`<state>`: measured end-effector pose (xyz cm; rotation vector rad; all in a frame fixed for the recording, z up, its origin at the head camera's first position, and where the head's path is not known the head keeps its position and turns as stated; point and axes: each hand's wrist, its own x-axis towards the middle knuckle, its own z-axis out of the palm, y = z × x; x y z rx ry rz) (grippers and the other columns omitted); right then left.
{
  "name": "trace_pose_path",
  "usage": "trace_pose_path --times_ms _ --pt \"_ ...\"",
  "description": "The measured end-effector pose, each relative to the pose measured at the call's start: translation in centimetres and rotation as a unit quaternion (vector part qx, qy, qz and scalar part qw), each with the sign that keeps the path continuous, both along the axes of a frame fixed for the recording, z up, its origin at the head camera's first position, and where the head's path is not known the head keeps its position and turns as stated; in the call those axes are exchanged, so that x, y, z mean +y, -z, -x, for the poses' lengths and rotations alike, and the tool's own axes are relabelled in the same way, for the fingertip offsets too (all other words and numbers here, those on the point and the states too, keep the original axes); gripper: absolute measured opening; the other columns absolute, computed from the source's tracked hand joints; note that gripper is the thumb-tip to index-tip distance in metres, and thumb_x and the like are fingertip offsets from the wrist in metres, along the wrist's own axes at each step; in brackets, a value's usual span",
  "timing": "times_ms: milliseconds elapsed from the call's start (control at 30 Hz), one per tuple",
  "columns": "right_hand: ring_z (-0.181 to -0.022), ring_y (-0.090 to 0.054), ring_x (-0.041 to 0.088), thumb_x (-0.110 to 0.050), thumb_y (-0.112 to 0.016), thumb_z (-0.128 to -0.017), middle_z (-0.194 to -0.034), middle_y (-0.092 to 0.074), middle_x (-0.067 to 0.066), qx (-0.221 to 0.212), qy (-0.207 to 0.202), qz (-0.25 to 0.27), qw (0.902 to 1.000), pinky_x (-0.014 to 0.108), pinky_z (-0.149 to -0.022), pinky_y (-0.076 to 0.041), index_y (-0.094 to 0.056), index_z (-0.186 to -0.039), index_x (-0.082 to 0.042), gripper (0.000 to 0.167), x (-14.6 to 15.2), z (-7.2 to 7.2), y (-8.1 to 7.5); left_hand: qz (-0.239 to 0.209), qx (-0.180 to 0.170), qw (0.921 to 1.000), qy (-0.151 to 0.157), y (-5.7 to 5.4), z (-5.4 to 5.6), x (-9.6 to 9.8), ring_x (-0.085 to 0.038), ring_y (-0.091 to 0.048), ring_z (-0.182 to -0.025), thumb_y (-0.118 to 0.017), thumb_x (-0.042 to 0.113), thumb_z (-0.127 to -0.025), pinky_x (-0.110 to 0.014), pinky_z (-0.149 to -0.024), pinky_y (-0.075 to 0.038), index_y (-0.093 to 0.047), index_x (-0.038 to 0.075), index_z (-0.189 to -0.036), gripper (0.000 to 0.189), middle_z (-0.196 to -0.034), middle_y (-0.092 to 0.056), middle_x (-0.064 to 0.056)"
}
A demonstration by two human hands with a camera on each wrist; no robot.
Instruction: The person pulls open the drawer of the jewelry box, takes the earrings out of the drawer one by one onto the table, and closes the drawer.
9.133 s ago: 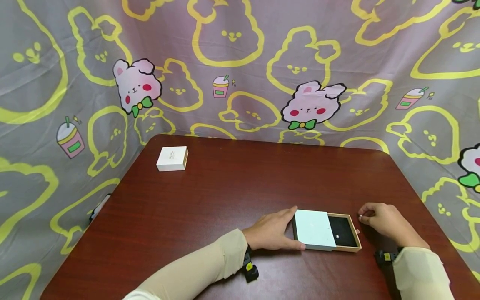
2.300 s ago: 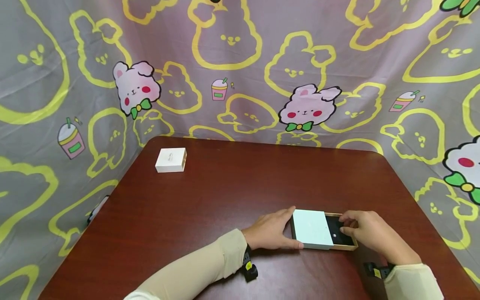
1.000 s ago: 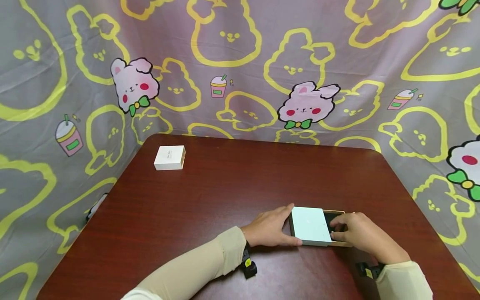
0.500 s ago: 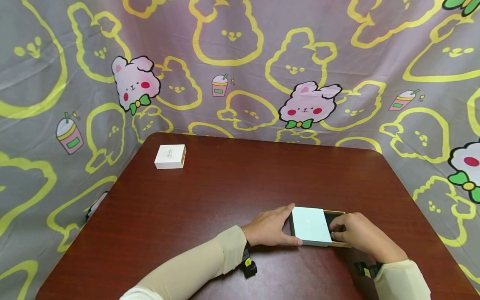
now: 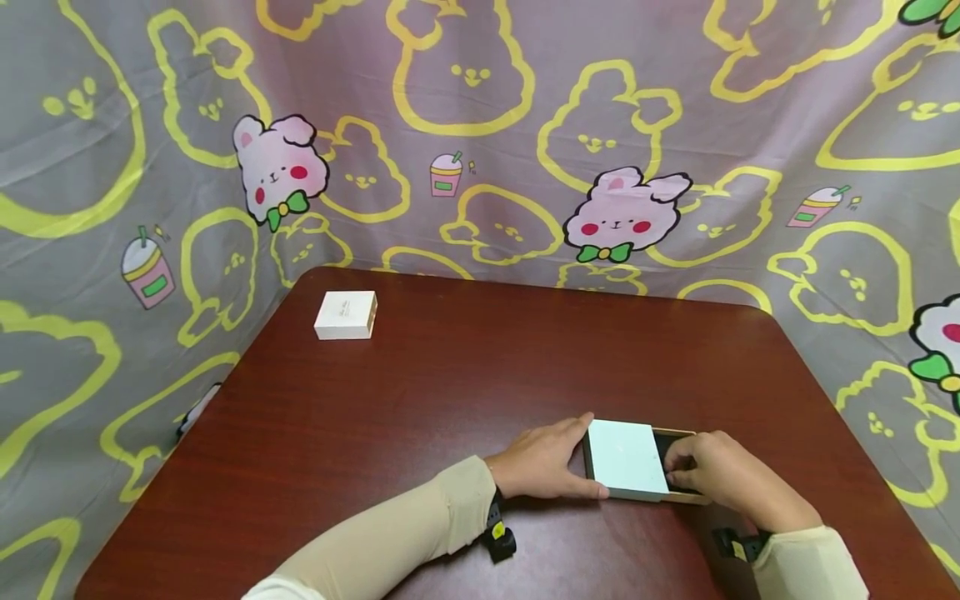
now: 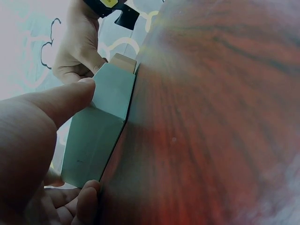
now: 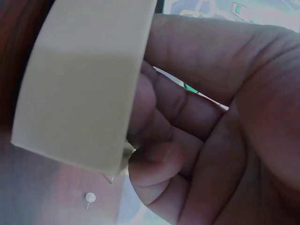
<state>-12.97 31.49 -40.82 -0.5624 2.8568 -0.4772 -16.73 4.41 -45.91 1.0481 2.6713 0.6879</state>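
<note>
Grey rabbit-print hangings point(image 5: 510, 175), seemingly cloth, rise behind a reddish-brown table point(image 5: 450, 358).

L arm point(image 5: 382, 533) reaches fwd, L hand point(image 5: 542, 460) spread w/ thumb point(image 5: 591, 489) & index point(image 5: 576, 428) wide apart; R forearm point(image 5: 808, 567) angles in, R hand point(image 5: 726, 472) w/ fingers point(image 7: 157, 164) curled, tips partly hidden.

The mint slide-box cover point(image 5: 625, 457) looks like smooth, matt card, and the drawer point(image 7: 77, 105) has the same flat, paper-like finish. Its insert point(image 5: 665, 441) is a dull black, foam or velvet, too small to tell. The white gift box point(image 5: 345, 311) is smooth card. The desk point(image 5: 465, 358) shows wood grain under a glossy coat. The backdrop point(image 5: 498, 146) is creased cloth; the shirt sleeves point(image 5: 375, 529) are matt fabric.
</note>
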Motion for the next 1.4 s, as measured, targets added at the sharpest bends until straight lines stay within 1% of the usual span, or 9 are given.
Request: trace_pose_path --times_ms 100,300,467,667,867,1067,1200,1400 --pt "-0.061 -0.044 0.002 -0.009 -0.078 -0.079 -0.069 -0.054 -0.017 0.002 -0.004 0.001 1.0000 0.026 -0.053 -0.039 -0.067 -0.075 -0.025 0.021 0.0 0.0 -0.2 0.000 -0.002 1.0000 0.000 -0.1 0.0 0.0 -0.011 -0.035 -0.136 -0.058 0.078 -0.076 -0.045 -0.102 -0.039 -0.018 0.016 -0.157 0.109 -0.155 -0.030 0.004" --pt "-0.061 -0.045 0.004 -0.006 -0.074 -0.078 -0.068 -0.054 -0.015 -0.015 0.003 -0.009 0.9998 0.027 -0.055 -0.040 -0.067 -0.074 -0.025 0.021 -0.2 0.2 -0.4 0.004 0.002 1.0000 0.003 -0.1 -0.1 0.0 -0.011 -0.034 -0.137 -0.056 0.078 -0.077 -0.042 -0.104 -0.038 -0.018 0.017 -0.157 0.108 -0.155 -0.030 0.004" --pt "-0.062 -0.047 0.005 -0.005 -0.073 -0.076 -0.069 -0.054 -0.014 -0.037 0.005 -0.014 0.9992 0.028 -0.055 -0.041 -0.066 -0.075 -0.025 0.021 -0.2 0.4 -0.4 0.004 0.004 1.0000 0.007 -0.1 -0.3 0.0 -0.011 -0.035 -0.136 -0.056 0.078 -0.078 -0.040 -0.103 -0.038 -0.018 0.017 -0.157 0.106 -0.154 -0.031 0.004" --pt "-0.063 -0.047 0.008 -0.003 -0.070 -0.076 -0.071 -0.054 -0.011 -0.065 0.014 -0.007 0.9978 0.029 -0.055 -0.041 -0.065 -0.077 -0.023 0.021 -0.4 0.4 -0.6 0.003 0.000 0.9999 0.010 0.1 -0.4 0.1 -0.009 -0.034 -0.136 -0.056 0.078 -0.078 -0.039 -0.103 -0.038 -0.018 0.017 -0.157 0.106 -0.155 -0.030 0.004" --pt "-0.061 -0.045 0.008 -0.004 -0.070 -0.078 -0.070 -0.055 -0.012 -0.050 0.009 -0.013 0.9986 0.028 -0.055 -0.039 -0.066 -0.074 -0.025 0.022 -0.5 0.5 -0.9 -0.003 0.007 0.9999 0.011 0.1 -0.2 0.2 -0.010 -0.035 -0.136 -0.057 0.078 -0.077 -0.040 -0.102 -0.039 -0.019 0.016 -0.157 0.108 -0.155 -0.030 0.003" --pt "-0.062 -0.045 0.001 -0.007 -0.075 -0.081 -0.072 -0.058 -0.017 -0.018 -0.038 -0.003 0.9991 0.027 -0.055 -0.041 -0.069 -0.075 -0.026 0.021 -0.1 1.0 -0.6 0.002 0.009 0.9999 0.006 0.1 0.1 0.0 -0.011 -0.036 -0.135 -0.057 0.078 -0.077 -0.041 -0.102 -0.039 -0.018 0.016 -0.157 0.108 -0.155 -0.031 0.003" --pt "-0.064 -0.046 -0.001 -0.009 -0.076 -0.083 -0.075 -0.059 -0.018 -0.018 -0.053 0.009 0.9984 0.025 -0.055 -0.041 -0.070 -0.078 -0.025 0.018 0.0 1.1 -0.4 0.007 0.007 1.0000 0.002 0.1 0.1 -0.2 -0.011 -0.036 -0.135 -0.057 0.078 -0.077 -0.040 -0.102 -0.039 -0.018 0.016 -0.157 0.108 -0.155 -0.031 0.003" --pt "-0.063 -0.044 0.000 -0.008 -0.075 -0.083 -0.074 -0.056 -0.018 -0.020 -0.057 0.010 0.9982 0.024 -0.054 -0.040 -0.069 -0.079 -0.025 0.019 0.0 1.3 -0.4 0.010 0.011 0.9999 0.002 0.0 0.1 -0.1 -0.008 -0.035 -0.135 -0.057 0.078 -0.077 -0.039 -0.102 -0.039 -0.018 0.017 -0.157 0.107 -0.154 -0.031 0.005"
